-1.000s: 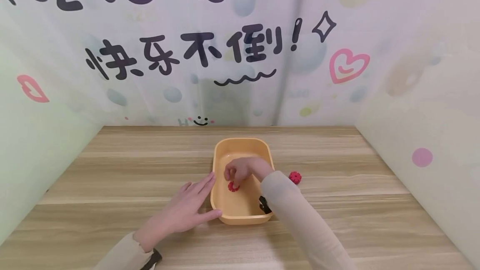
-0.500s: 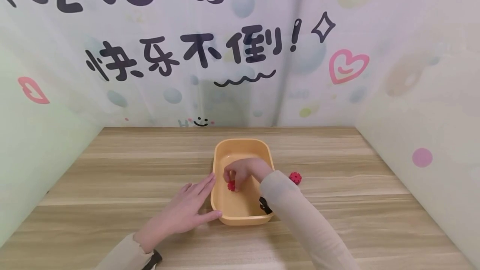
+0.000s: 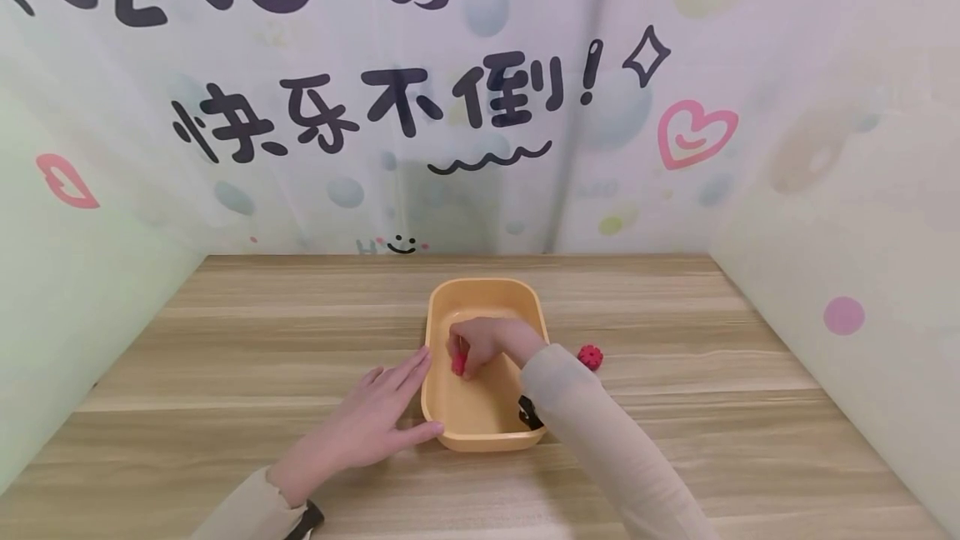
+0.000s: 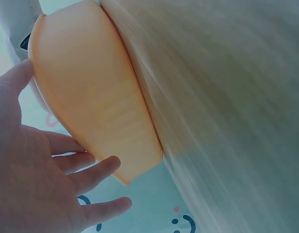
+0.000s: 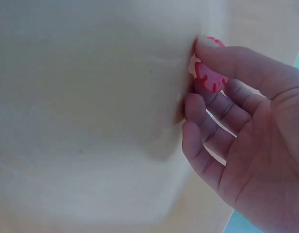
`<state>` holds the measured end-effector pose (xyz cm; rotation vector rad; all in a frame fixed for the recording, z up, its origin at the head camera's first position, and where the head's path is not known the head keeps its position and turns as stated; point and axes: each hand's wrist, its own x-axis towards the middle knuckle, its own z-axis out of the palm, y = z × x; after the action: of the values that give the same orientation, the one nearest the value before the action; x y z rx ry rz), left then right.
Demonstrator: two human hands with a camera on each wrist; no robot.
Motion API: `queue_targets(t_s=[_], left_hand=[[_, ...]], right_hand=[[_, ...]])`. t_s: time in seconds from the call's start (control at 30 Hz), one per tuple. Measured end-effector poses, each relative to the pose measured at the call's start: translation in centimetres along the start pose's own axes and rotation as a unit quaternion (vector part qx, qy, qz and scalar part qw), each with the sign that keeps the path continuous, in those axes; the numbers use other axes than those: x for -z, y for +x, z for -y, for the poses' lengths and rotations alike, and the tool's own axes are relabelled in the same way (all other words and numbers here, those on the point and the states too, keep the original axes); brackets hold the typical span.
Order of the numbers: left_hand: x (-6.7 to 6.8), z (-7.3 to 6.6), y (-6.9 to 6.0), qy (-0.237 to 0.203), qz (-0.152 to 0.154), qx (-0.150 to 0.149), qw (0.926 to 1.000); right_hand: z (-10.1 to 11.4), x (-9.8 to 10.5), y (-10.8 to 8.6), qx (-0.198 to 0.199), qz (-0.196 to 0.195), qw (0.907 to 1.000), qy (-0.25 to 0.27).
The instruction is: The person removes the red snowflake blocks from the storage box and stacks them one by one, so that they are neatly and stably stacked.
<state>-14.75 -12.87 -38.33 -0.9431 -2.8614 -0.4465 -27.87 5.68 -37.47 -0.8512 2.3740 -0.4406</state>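
A yellow-orange plastic basin [image 3: 480, 422] stands in the middle of the table. Inside it, my right hand [image 3: 482, 338] pinches a red notched plastic disc [image 3: 458, 364] between thumb and fingers, low over the basin floor. The right wrist view shows the disc [image 5: 212, 77] on edge, its toothed rim toward the camera and part of it covered by the thumb. My left hand [image 3: 378, 413] rests against the basin's left rim with fingers spread and fairly straight. In the left wrist view, thumb and fingertips touch the basin's outer wall [image 4: 91, 82].
More red notched plastic, apparently a small stack of discs [image 3: 590, 357], lies on the table right of the basin, close to the right sleeve [image 3: 600, 432]. Pale printed walls [image 3: 480, 207] enclose the wooden table [image 3: 247, 340] at the back and sides.
The red disc lay flat on the basin floor under the right fingers; now it is tipped up and pinched. The left hand and basin have stayed in place.
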Motion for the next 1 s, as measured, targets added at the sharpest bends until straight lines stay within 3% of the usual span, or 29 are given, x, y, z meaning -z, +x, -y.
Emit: queue_targets(t_s=[0.6, 1.0], left_hand=[[0.0, 0.0, 0.0, 0.000, 0.005, 0.006, 1.0000], [0.0, 0.0, 0.0, -0.007, 0.004, 0.005, 1.0000]], right_hand=[[0.0, 0.1, -0.2, -0.007, 0.023, 0.9997, 0.003], [0.4, 2.0, -0.9, 0.057, -0.034, 0.9975, -0.022]])
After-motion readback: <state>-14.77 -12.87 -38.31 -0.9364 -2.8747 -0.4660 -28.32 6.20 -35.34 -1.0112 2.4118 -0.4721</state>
